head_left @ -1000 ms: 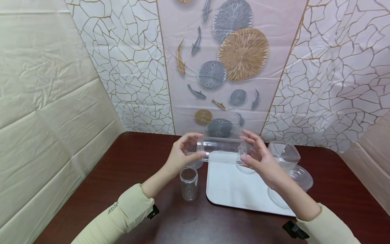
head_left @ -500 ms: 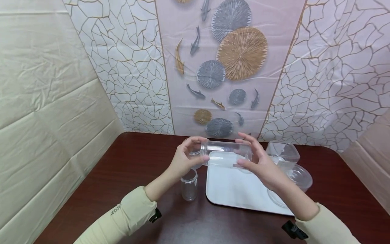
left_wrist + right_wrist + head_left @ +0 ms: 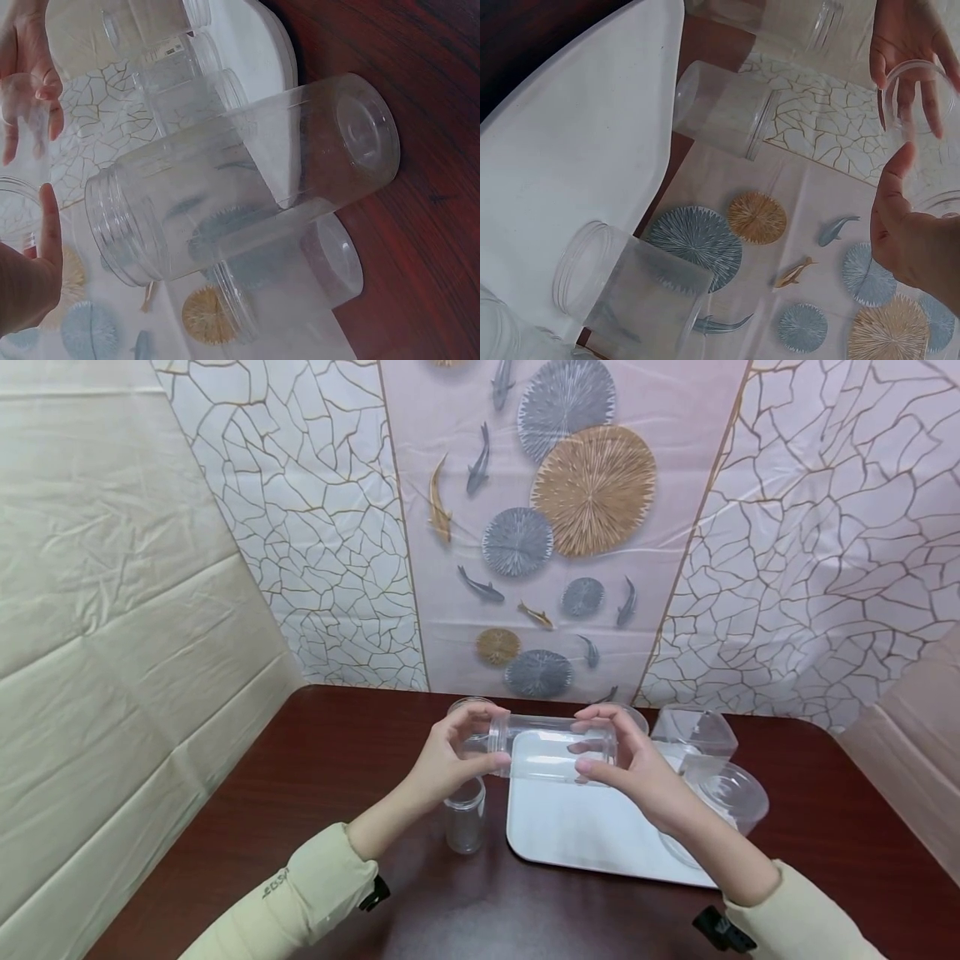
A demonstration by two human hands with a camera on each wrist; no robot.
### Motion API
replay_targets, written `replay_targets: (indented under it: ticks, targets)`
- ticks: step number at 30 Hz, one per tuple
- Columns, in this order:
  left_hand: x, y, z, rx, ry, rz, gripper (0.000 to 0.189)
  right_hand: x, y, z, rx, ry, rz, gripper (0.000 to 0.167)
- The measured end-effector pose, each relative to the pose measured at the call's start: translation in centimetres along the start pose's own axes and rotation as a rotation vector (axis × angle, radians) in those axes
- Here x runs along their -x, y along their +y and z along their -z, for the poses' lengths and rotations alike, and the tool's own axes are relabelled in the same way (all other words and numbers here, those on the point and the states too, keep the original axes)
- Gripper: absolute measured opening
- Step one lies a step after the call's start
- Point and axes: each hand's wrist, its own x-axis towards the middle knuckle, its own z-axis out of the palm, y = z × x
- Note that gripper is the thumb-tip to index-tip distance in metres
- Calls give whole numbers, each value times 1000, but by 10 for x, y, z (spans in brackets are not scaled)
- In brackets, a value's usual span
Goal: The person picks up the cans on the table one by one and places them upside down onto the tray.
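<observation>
Both hands hold a clear plastic jar (image 3: 543,747) sideways above the tray's back left part. My left hand (image 3: 450,750) grips its threaded mouth end, thumb below and fingers above. The other end lies between the thumb and curled fingers of my right hand (image 3: 633,764). In the right wrist view the jar's round rim (image 3: 889,97) shows beside the left hand (image 3: 911,45). A clear jar (image 3: 466,822) stands upright on the table below the left hand. Another clear jar (image 3: 471,701) is partly hidden behind that hand.
A white tray (image 3: 585,839) lies on the dark red-brown table (image 3: 360,735). At its right are a clear square container (image 3: 701,735) and a clear round bowl (image 3: 742,793). Another clear jar (image 3: 636,717) shows behind the right hand. Patterned cloth (image 3: 337,527) hangs at the back.
The held jar has come slightly lower, still sideways between both hands. My right hand's fingers have curled closer over its end. The other containers stay where they were.
</observation>
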Motion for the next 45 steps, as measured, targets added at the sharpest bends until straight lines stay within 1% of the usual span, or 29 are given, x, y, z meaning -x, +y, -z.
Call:
replay_targets:
  ticks: [4, 7, 9, 11, 15, 17, 19, 24, 28, 31, 34, 38, 45]
  targets:
    - [2, -1, 3, 14, -18, -2, 49, -1, -1, 0, 0, 5, 0, 43]
    - [4, -3, 5, 0, -43, 9, 49, -1, -1, 1, 9, 15, -5, 43]
    - [6, -5, 6, -38, -69, 13, 50, 0, -1, 1, 26, 25, -8, 43]
    - [8, -6, 6, -97, -101, 13, 50, 1, -2, 2, 45, 34, -10, 45]
    - [12, -6, 8, -243, -139, -45, 47, 1, -2, 2, 102, 65, -15, 49]
    - [13, -5, 9, -296, -137, -71, 44, 1, -2, 2, 125, 85, -18, 51]
    - [13, -5, 11, -317, -132, -87, 41, -1, -2, 2, 150, 106, -22, 53]
    - [16, -9, 21, -375, -112, -91, 36, -1, 0, 5, 228, 146, -11, 54]
    - [19, -13, 29, -460, -106, -102, 33, 0, 1, 9, 264, 155, -1, 55]
    - [21, -16, 33, -492, -107, -106, 32, 1, 1, 11, 314, 157, -4, 57]
    - [24, -17, 36, -505, -108, -105, 31, 2, 2, 13, 414, 164, 7, 59]
    - [28, -18, 39, -497, -115, -97, 31, 2, 5, 14, 541, 173, 31, 59]
    - [34, -21, 43, -514, -111, -85, 30, 0, 6, 19, 672, 180, 90, 58]
